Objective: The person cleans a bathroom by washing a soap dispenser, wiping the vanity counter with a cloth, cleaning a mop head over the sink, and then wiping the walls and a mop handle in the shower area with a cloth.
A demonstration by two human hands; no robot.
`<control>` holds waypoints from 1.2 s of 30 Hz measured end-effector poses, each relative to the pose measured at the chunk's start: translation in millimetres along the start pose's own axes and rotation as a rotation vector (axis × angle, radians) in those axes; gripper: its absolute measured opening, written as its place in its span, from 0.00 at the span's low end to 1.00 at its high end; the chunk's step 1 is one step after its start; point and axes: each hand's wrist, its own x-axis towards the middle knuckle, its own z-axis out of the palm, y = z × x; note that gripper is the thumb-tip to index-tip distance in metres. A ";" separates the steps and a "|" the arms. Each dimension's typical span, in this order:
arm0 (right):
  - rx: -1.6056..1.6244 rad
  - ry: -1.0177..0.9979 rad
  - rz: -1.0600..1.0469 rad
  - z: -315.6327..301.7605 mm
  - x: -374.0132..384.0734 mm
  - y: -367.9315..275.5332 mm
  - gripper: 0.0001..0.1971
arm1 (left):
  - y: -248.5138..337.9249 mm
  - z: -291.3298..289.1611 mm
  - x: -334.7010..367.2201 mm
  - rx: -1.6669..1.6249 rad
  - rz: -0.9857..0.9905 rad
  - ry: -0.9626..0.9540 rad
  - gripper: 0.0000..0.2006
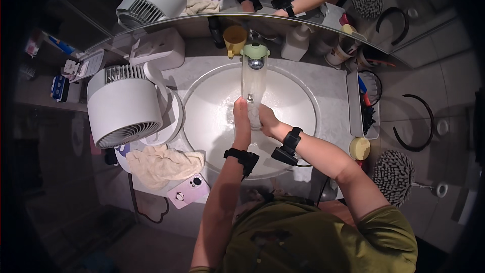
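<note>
Both my hands are over the white oval sink (199, 114), under the end of the tap (254, 76), which has a light green cover and a pale, see-through spout piece. Between them is a small, pale, crumpled wet cloth (254, 117). Its left side is pressed by my left hand (242, 115), with the fingers together and pointing toward the tap. My right hand (270, 120) is closed around its right side, its fingertips partly hidden. Both wrists wear black straps with small black devices.
A white fan (124, 102) stands left of the sink, with a beige towel (164, 164) and a pink phone (188, 191) in front. Behind are a yellow mug (234, 40) and a white pump bottle (296, 43). A white bin (357, 103) stands at right. A mirror spans the back.
</note>
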 end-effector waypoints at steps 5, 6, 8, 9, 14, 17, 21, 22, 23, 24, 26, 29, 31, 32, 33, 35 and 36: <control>0.079 -0.113 0.194 -37.2 -6.9 -16.6 0.17 | 20.5 9.8 -12.3 -0.536 -0.440 -0.276 0.24; -0.157 -0.160 0.147 -39.3 -7.4 -19.2 0.18 | 24.7 7.6 -15.8 -0.517 -0.510 -0.391 0.24; -0.282 -0.025 0.118 -41.0 -11.9 -19.4 0.19 | 16.3 10.7 -21.0 -0.533 -0.502 -0.307 0.25; -0.811 -0.038 -0.030 -49.9 -12.2 -18.0 0.19 | 12.3 10.3 -21.5 -0.523 -0.487 -0.304 0.24; -1.514 -0.110 -0.266 -60.2 -37.6 -46.0 0.19 | -11.8 3.9 -27.0 -0.484 -0.498 -0.214 0.18; -1.281 0.356 -0.784 -45.4 -51.1 -91.3 0.21 | -22.9 2.3 -28.9 -0.501 -0.512 -0.222 0.13; -1.422 0.430 -1.016 -32.3 -47.3 -136.2 0.27 | -27.3 5.2 -34.8 -0.368 -0.484 -0.297 0.11; -1.423 0.432 -1.017 -35.1 -42.5 -134.5 0.27 | -28.5 5.4 -38.5 -0.339 -0.471 -0.301 0.13; -1.505 0.406 -1.003 -39.6 -35.2 -128.4 0.28 | -29.7 5.6 -42.9 -0.340 -0.470 -0.301 0.13; -1.587 0.381 -0.985 -41.7 -31.1 -123.5 0.30 | -29.3 6.5 -48.3 -0.396 -0.496 -0.268 0.14; -1.577 0.397 -0.986 -48.4 -25.3 -115.4 0.31 | -27.1 5.4 -53.2 -0.453 -0.522 -0.235 0.16; -1.593 0.362 -1.003 -48.5 -22.4 -110.9 0.32 | -23.5 -8.9 -53.1 -0.521 -0.665 -0.292 0.18; -1.648 0.263 -1.031 -48.2 -18.5 -107.4 0.34 | -22.1 -18.6 -50.9 -0.554 -0.752 -0.311 0.19; -1.648 0.262 -1.033 -48.8 -17.7 -104.9 0.34 | -21.2 -24.1 -50.9 -0.554 -0.750 -0.310 0.19; -1.742 0.215 -1.028 -53.3 -17.0 -101.1 0.35 | -15.9 -26.6 -51.4 -0.580 -0.772 -0.322 0.21; -1.840 0.170 -1.014 -62.2 -21.0 -86.5 0.36 | 0.5 -21.7 -52.8 -0.578 -0.842 -0.296 0.18; -1.782 -0.064 -1.084 -58.9 -30.7 -72.5 0.37 | 7.6 -26.4 -53.0 -0.578 -0.840 -0.286 0.18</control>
